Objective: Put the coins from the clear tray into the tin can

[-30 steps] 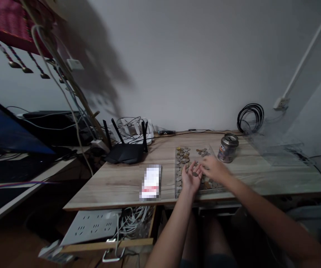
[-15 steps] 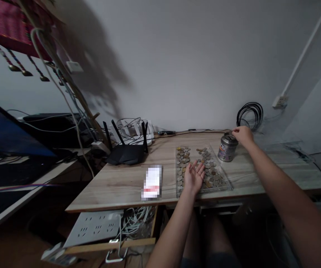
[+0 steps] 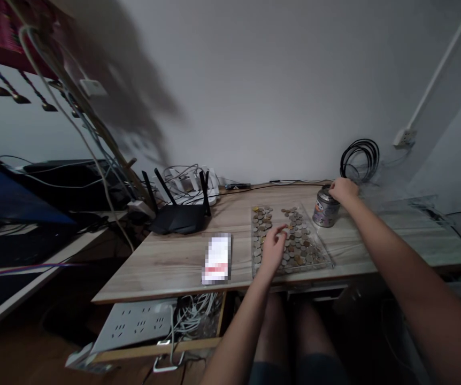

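The left hand (image 3: 274, 247) has turned palm-down, fingers loosely curled over the clear coin tray (image 3: 327, 262), while the right hand (image 3: 343, 189) rests atop the small metal tin (image 3: 325, 208), grip unclear.

Left hand (image 3: 273, 247): fingers bent, palm down, resting over the coins (image 3: 294, 243).
Coins: spread in a clear tray (image 3: 327, 263), directly under and just right of the left hand.
Right hand (image 3: 343, 190): reaches forward, fingers on the top of the tin can (image 3: 325, 207).
Tin can: upright, just beyond the tray's far right corner, well ahead of the left hand.
Router (image 3: 178, 216): black, antennas up, far to the left of the left hand.
Coiled cable (image 3: 359, 158): against the wall, just behind the right hand.
Desk (image 3: 166, 262): wood grain, carries all items.
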A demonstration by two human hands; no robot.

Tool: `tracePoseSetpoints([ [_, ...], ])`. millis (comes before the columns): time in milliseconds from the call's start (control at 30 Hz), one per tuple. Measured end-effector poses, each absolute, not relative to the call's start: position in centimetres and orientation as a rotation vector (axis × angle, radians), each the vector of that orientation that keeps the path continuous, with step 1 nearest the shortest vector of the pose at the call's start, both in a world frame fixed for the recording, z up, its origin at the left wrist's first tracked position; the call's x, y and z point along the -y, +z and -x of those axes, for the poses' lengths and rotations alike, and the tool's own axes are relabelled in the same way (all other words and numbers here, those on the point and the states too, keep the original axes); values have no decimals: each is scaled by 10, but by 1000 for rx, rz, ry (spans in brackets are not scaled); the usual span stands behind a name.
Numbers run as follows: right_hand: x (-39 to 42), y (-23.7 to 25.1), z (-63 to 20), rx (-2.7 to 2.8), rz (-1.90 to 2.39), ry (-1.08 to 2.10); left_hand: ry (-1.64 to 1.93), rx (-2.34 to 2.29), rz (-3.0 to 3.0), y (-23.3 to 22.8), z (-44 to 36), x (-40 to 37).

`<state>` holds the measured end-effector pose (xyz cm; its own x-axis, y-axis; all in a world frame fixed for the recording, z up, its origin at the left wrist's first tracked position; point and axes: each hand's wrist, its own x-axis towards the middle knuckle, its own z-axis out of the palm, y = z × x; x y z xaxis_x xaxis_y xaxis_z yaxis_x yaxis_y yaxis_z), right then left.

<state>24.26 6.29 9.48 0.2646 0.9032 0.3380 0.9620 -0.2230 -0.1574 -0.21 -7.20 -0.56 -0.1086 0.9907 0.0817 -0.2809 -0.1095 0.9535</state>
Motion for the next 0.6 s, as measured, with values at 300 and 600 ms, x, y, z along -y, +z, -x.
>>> tracePoseSetpoints([
  [300, -15, 21, -182, 2305, 1657, 67, 288, -1703, -2333, -12, -8, 30],
  [600, -24, -10, -149, 2758, 1809, 366, -45, -1560, -2380, -4, 3, 0],
])
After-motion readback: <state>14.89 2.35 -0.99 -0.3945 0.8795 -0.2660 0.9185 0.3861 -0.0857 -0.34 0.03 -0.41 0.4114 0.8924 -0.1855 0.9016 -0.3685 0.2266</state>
